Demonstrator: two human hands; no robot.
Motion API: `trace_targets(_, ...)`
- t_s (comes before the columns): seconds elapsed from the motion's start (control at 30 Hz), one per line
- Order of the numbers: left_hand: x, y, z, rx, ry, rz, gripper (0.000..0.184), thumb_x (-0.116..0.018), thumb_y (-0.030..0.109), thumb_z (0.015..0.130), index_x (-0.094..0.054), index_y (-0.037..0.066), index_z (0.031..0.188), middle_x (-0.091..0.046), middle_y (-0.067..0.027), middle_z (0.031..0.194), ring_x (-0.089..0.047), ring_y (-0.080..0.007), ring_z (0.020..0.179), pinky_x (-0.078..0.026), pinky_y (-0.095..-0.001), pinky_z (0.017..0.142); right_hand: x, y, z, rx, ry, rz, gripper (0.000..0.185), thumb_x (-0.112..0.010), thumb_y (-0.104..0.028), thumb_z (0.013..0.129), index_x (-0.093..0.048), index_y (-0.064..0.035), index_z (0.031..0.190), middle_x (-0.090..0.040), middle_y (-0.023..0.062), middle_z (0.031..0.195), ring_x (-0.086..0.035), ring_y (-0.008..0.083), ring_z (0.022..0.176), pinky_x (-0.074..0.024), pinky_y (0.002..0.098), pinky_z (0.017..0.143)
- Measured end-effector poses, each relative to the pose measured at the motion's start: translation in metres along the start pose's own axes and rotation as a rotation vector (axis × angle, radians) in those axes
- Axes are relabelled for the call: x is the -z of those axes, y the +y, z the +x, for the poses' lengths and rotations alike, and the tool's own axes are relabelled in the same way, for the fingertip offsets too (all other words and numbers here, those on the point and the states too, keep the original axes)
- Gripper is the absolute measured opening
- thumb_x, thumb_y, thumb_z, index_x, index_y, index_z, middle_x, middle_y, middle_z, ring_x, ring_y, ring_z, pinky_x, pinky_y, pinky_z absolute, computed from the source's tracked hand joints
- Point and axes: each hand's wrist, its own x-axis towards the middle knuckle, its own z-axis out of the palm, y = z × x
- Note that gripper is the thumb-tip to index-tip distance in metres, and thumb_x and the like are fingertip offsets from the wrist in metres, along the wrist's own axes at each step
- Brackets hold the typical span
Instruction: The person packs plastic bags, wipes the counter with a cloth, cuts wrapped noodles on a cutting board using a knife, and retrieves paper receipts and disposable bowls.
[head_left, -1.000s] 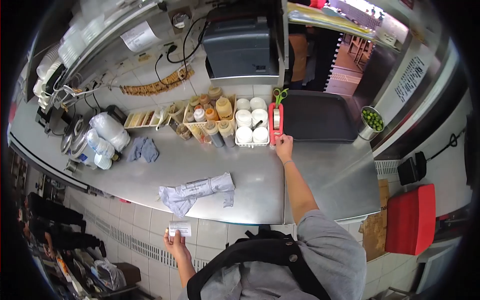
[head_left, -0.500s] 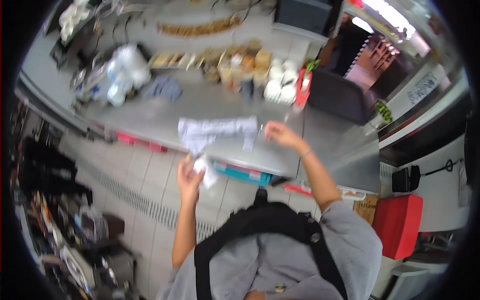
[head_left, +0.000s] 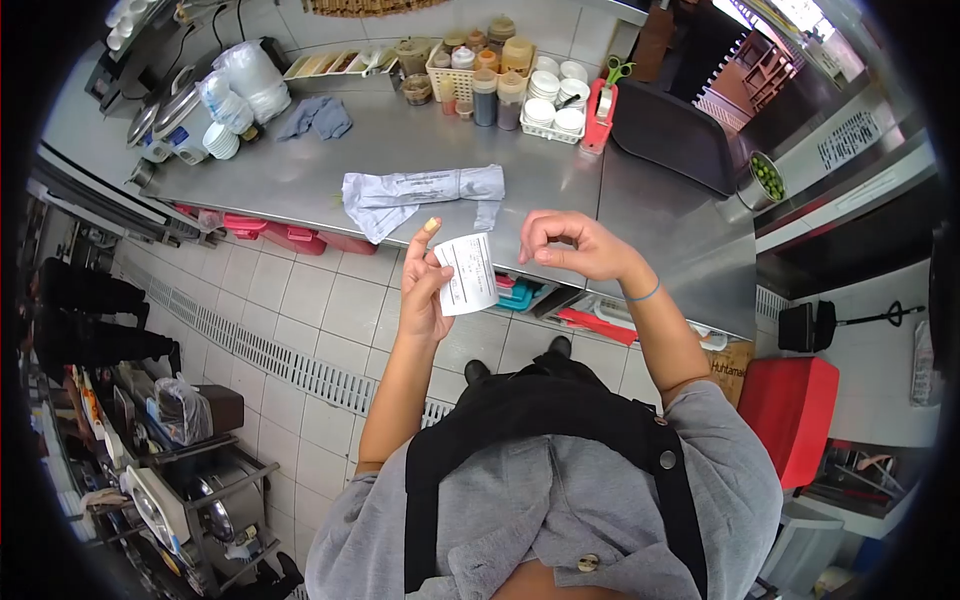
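A white printed slip of paper (head_left: 466, 275) is pinched in my left hand (head_left: 426, 290), its lines of text facing up. That hand's index finger points away from the slip and has something yellowish around its tip. My right hand (head_left: 582, 246) is raised over the counter's front edge, fingers curled in. Whether anything small sits between those fingers is hidden. Beyond both hands, a long whitish wrapped package (head_left: 425, 190) with print on it lies on the steel counter (head_left: 270, 185), one loose flap hanging toward me.
Along the back stand a basket of sauce jars (head_left: 483, 60), a rack of white cups (head_left: 556, 100), a red holder with scissors (head_left: 600, 115) and a black tray (head_left: 672, 138). A grey-blue cloth (head_left: 316, 118) lies left. A red bin (head_left: 790, 420) stands right; shelving (head_left: 190, 450) is behind left.
My left hand has risen and moved right with the slip, which now lies flatter and readable. My right hand has shifted slightly right. The view has tilted, and the package appears higher.
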Motion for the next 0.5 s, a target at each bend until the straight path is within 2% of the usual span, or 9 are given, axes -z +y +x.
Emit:
trace_targets(0.2,-0.051,-0.056,0.019,0.050,-0.114,0.001,0.065,-0.049,-0.004,0.074,-0.024,0.005,0.132,-0.058,-0.0149,0.099,-0.062,-0.0202,0.088,-0.053,-0.0313,0.076,0.031,0.010,-0.047,0.017,0.067,-0.120,0.018,-0.057,-0.013,0.086,-0.051,-0.0014,0.074,-0.052,0.0035,0.079,-0.049,0.0142,0.075,-0.0394,0.0276,0.070)
trace_targets(0.27,-0.071,-0.084,0.030,0.068,-0.156,0.006,0.064,-0.050,-0.003,0.074,-0.025,0.006,0.132,-0.057,-0.0133,0.098,-0.061,-0.0194,0.087,-0.053,-0.0305,0.076,0.046,0.021,-0.070,-0.119,0.134,-0.079,0.020,-0.057,-0.014,0.086,-0.051,-0.0014,0.072,-0.052,0.0022,0.078,-0.048,0.0132,0.072,-0.0397,0.0276,0.068)
trace_targets(0.33,-0.086,-0.114,0.037,0.103,-0.084,0.069,0.064,-0.053,-0.002,0.073,-0.028,0.005,0.131,-0.055,-0.0104,0.098,-0.059,-0.0186,0.088,-0.051,-0.0286,0.079,0.068,0.038,-0.103,-0.152,0.183,0.011,0.020,-0.058,-0.015,0.085,-0.050,-0.0019,0.072,-0.051,0.0041,0.074,-0.048,0.0150,0.069,-0.0400,0.0288,0.065)
trace_targets(0.37,-0.092,-0.130,0.040,0.114,-0.087,0.118,0.061,-0.055,0.000,0.075,-0.030,0.007,0.131,-0.052,-0.0072,0.096,-0.056,-0.0169,0.092,-0.049,-0.0342,0.085,0.082,0.042,-0.122,-0.152,0.199,-0.188,0.021,-0.059,-0.016,0.084,-0.050,-0.0028,0.071,-0.051,0.0060,0.073,-0.049,0.0176,0.068,-0.0405,0.0301,0.063)
trace_targets(0.4,-0.080,-0.152,0.030,0.160,0.003,0.166,0.061,-0.056,0.005,0.076,-0.031,0.008,0.131,-0.053,-0.0065,0.093,-0.056,-0.0164,0.086,-0.048,-0.0395,0.086,0.099,0.049,-0.143,-0.151,0.217,-0.399,0.021,-0.060,-0.018,0.082,-0.051,-0.0037,0.071,-0.051,0.0079,0.072,-0.050,0.0203,0.067,-0.0410,0.0313,0.061)
trace_targets(0.43,-0.080,-0.188,0.047,0.185,0.033,0.205,0.061,-0.057,0.011,0.077,-0.032,0.010,0.132,-0.054,-0.0058,0.089,-0.057,-0.0158,0.079,-0.047,-0.0447,0.087,0.139,0.071,-0.183,-0.255,0.198,-0.560,0.021,-0.060,-0.022,0.081,-0.051,-0.0051,0.071,-0.052,0.0097,0.072,-0.051,0.0239,0.067,-0.0415,0.0334,0.061)
trace_targets(0.47,-0.078,-0.202,0.045,0.194,0.019,0.192,0.055,-0.056,0.012,0.079,-0.036,0.011,0.130,-0.051,-0.0029,0.086,-0.053,-0.0131,0.075,-0.041,-0.0503,0.092,0.144,0.105,-0.219,-0.374,0.163,-0.674,0.022,-0.061,-0.025,0.080,-0.052,-0.0065,0.071,-0.053,0.0115,0.072,-0.052,0.0275,0.067,-0.0420,0.0355,0.060)
trace_targets(0.5,-0.073,-0.215,0.042,0.205,0.074,0.188,0.053,-0.057,0.014,0.079,-0.037,0.011,0.129,-0.051,-0.0026,0.085,-0.052,-0.0120,0.075,-0.041,-0.0501,0.092,0.157,0.119,-0.247,-0.561,0.105,-0.794,0.022,-0.056,-0.029,0.078,-0.059,-0.0078,0.075,-0.060,0.0155,0.079,-0.057,0.0334,0.072,-0.0443,0.0427,0.063)
